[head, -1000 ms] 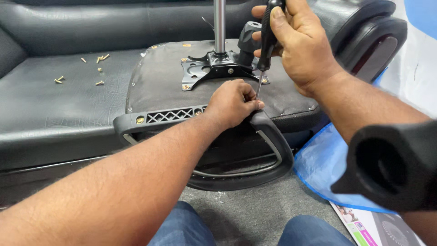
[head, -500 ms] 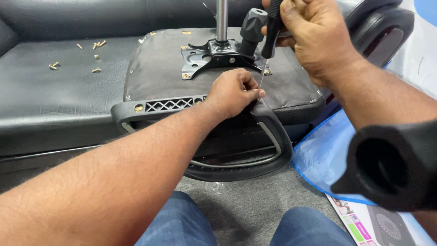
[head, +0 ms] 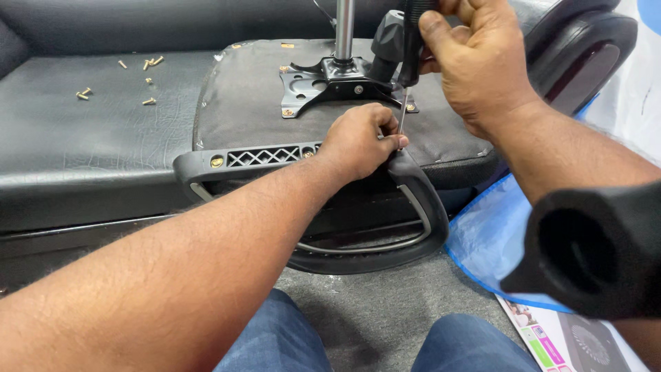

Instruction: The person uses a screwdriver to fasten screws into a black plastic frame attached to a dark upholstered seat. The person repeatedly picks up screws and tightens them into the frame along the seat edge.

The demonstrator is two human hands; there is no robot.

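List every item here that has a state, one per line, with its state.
Screwdriver: upright, tip down at the armrest bracket.
Right hand: gripping the screwdriver handle.
Left hand: fingers pinched at the screwdriver tip.
Armrest: lying against the upturned seat.
Chair seat: upside down on the sofa.
Loose screws: scattered on the sofa.

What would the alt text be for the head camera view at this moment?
The right hand holds a black-handled screwdriver upright, its tip at the left hand, which steadies it on a black chair armrest. The armrest lies against an upturned chair seat with a metal mounting plate; brass screws lie scattered on a black sofa.
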